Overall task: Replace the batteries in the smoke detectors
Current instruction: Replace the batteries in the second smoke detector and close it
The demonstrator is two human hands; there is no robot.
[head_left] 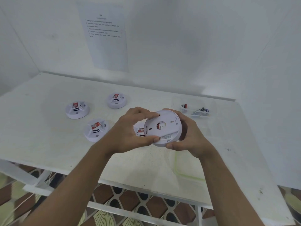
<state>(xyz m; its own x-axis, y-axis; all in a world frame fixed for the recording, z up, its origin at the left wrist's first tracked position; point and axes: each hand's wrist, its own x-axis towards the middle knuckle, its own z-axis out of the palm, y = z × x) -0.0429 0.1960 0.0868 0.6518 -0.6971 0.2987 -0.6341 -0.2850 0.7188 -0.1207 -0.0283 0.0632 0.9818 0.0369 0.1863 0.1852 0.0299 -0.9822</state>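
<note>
I hold one detector (163, 128) above the desk (48, 144), near its middle, with both hands. It is tilted so its flat back faces me, with a round hole in the centre and two small slots beside it. My left hand (130, 129) grips the left rim, the thumb along the lower edge and the fingertips (154, 115) on the upper edge. My right hand (189, 134) cups the right side, its thumb pressed under the lower rim and its fingers wrapped behind.

Three more detectors lie face up on the desk to my left: a left detector (77, 110), a far detector (117, 100) and a near detector (96, 130). Each shows a red label on top. A fourth one (140, 130) lies just behind the one I hold, mostly hidden by it and my left hand.

At the far right of the desk stands a clear tray (195, 111) with batteries (203, 109) inside. A printed sheet (105, 38) hangs on the wall behind the desk.
</note>
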